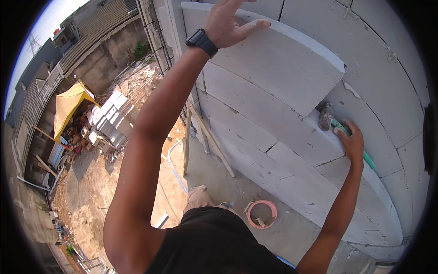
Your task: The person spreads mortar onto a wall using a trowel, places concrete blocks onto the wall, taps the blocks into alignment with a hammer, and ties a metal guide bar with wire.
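My left hand (230,25), with a black watch on its wrist, rests at the top edge of a large pale block (278,59), thumb and fingers apart; part of it is cut off by the frame's top. The block sits on the upper course of the block wall (255,123). To the right, my right hand (351,139) is closed round the green handle of a hammer (326,116). Its grey head lies on top of the wall, close to the block's lower right corner.
A pink bucket (261,214) with grey contents stands on the floor below. Wooden props (210,141) lean near the wall's left end. Beyond the drop at left are stacked white blocks (109,116) and a yellow canopy (70,107). A taller block wall (374,86) rises behind.
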The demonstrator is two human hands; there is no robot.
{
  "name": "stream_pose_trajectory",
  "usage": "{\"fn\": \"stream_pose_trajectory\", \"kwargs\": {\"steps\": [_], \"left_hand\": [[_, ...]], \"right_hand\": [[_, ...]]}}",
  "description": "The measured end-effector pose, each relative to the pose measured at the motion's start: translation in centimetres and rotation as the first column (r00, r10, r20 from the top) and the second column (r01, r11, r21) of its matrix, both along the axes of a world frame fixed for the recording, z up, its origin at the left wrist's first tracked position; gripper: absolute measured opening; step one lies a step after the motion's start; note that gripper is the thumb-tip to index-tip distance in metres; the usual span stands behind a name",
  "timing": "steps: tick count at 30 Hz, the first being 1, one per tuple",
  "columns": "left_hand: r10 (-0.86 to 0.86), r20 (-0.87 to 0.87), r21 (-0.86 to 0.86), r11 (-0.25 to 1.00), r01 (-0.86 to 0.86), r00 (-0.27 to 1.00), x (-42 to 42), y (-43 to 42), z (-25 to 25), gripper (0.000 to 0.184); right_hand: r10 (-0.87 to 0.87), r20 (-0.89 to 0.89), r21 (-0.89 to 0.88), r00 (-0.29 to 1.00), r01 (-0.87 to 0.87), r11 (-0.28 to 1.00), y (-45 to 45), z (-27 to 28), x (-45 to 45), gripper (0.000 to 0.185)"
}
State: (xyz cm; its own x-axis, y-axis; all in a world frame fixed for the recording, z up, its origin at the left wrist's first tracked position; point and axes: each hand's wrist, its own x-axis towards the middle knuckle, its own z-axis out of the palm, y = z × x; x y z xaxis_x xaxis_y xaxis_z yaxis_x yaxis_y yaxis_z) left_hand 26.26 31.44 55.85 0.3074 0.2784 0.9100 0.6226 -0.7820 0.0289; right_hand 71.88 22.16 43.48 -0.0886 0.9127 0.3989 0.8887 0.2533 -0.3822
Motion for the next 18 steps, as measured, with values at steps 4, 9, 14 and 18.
{"fn": "stream_pose_trajectory", "kwargs": {"steps": [4,9,14,18], "left_hand": [[0.127,0.228,0.104,0.983,-0.154,0.965,-6.3,-4.8,-8.6,0.058],[0.552,0.416,-0.372,0.828,-0.419,0.723,-14.0,-4.1,-19.0,0.054],[0.517,0.465,-0.494,0.825,-0.275,0.719,-15.8,-1.1,-22.0,0.054],[0.418,0.502,-0.483,0.862,-0.155,0.757,-16.8,0.4,-22.7,0.051]], "right_hand": [[-0.237,-0.188,0.113,0.953,0.261,0.959,-2.7,1.5,-1.2,0.041],[-0.061,-0.322,0.473,0.945,0.217,0.854,-4.1,0.7,-9.7,0.026],[0.403,-0.029,0.460,0.915,-0.346,0.818,-2.0,-0.2,-21.5,0.024],[0.497,-0.015,0.372,0.868,-0.457,0.808,1.8,-1.3,-31.3,0.024]]}}
